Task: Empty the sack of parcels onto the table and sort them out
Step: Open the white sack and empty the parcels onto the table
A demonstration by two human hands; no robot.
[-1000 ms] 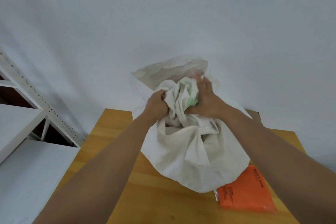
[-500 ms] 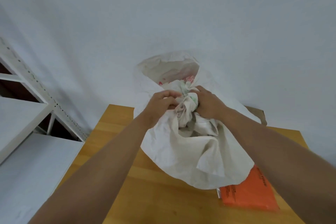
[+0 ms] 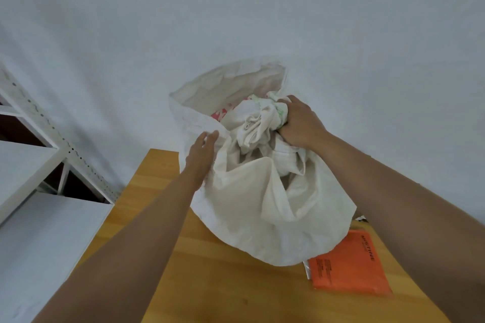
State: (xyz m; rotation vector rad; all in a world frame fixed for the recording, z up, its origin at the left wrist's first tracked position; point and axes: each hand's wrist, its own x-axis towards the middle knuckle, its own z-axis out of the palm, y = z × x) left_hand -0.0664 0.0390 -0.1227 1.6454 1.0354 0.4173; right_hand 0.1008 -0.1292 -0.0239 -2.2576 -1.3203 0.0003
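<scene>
We find the white sack (image 3: 262,202) standing on the wooden counter (image 3: 210,283), mouth open. The right hand (image 3: 299,123) clenches bunched cloth at its rim; the left hand (image 3: 202,155) lies flat and open-fingered against its side. An orange parcel (image 3: 346,267) lies just beside the sack.

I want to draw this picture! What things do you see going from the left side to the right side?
White shelves → left hand → white sack → right hand → orange parcel, all but the shelves over the wooden table.
</scene>
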